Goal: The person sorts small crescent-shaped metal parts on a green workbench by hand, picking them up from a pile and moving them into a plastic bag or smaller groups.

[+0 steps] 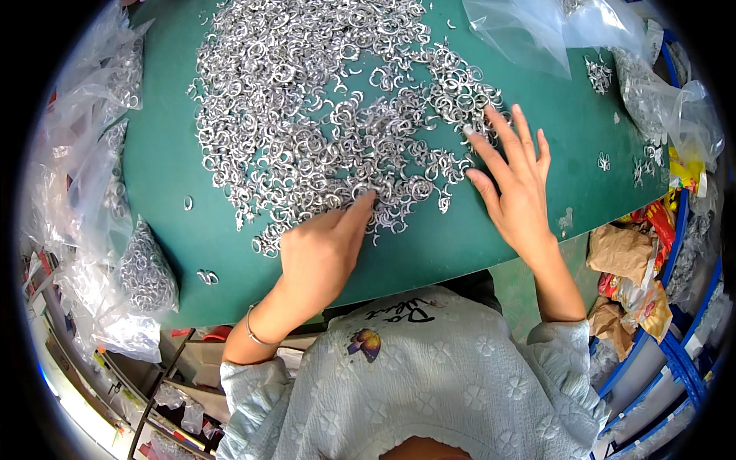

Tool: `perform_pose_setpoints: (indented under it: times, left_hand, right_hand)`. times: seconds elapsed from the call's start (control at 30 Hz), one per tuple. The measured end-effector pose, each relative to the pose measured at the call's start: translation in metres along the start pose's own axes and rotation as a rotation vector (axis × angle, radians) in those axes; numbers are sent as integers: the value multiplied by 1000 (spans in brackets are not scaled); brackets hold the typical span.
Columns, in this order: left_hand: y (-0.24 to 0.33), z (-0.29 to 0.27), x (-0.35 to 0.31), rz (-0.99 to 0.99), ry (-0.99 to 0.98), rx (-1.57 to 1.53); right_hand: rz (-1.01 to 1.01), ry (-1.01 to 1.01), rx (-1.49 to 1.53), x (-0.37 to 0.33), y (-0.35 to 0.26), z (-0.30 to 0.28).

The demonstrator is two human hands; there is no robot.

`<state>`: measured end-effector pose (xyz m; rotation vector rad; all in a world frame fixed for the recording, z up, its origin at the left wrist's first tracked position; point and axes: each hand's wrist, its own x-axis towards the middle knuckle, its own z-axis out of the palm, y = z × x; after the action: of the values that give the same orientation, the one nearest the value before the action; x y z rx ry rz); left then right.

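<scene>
A wide heap of small silver metal rings [268, 115], many of them open and curved like hoops, covers the middle of the green table [165, 153]. At the heap's near edge, my left hand [322, 245] reaches in with its index finger against the rings. Its other fingers are folded under and hidden, so what they hold, if anything, does not show. My right hand [517, 180] is open, its fingers spread and pointing away from me. Its fingertips touch the rings along the heap's right side.
Clear plastic bags of rings [149, 272] lie along the left edge. Another clear bag [529, 27] lies at the far right. A few loose rings [207, 277] sit apart at left, and small groups [604, 161] at right. Blue shelving [675, 360] with packages stands beyond the right edge.
</scene>
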<state>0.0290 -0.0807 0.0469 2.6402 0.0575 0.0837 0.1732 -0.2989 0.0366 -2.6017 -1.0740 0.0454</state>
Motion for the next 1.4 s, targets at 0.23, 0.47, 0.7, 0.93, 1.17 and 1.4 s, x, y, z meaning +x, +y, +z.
perform_pose_setpoints:
  times: [0.23, 0.47, 0.7, 0.93, 1.17, 1.4]
  left_hand:
    - [7, 11, 5, 65, -36, 165]
    - [5, 3, -11, -29, -48, 4]
    - [11, 5, 36, -92, 15, 109]
    - [14, 9, 24, -30, 1, -13]
    - [17, 0, 18, -166, -29, -371]
    - [35, 10, 19, -197, 81, -429]
  right_hand:
    - [-254, -185, 201, -1, -32, 4]
    - [-136, 119, 223, -3, -8, 10]
    - [-236, 249, 263, 45, -32, 39]
    - [-180, 351, 319, 44, -29, 33]
    - [85, 114, 667, 24, -25, 8]
    - [187, 19, 913, 2, -27, -3]
